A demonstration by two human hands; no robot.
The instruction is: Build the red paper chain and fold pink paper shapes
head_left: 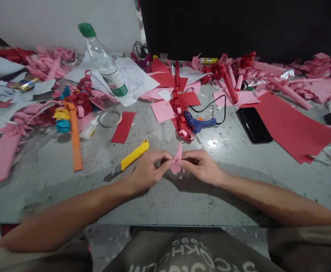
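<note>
Between my two hands, just above the table, is a small folded piece of pink paper (177,167) with a pointed tip facing away from me. My left hand (151,168) pinches its left side between thumb and forefinger. On the other side, the thumb and fingers of my right hand (202,165) grip it too. Left of my left hand lies a yellow utility knife (134,154) with its blade out. Beyond my hands are a chain of red and pink paper loops (179,113) and a blue hot glue gun (201,122).
A clear bottle with a green cap (107,64) stands tilted in view at the back left. A black phone (254,124) rests beside a large red sheet (292,124). An orange paper strip (75,139), a tape ring (110,118) and a red card (123,127) lie left. Pink scraps (321,71) line the back.
</note>
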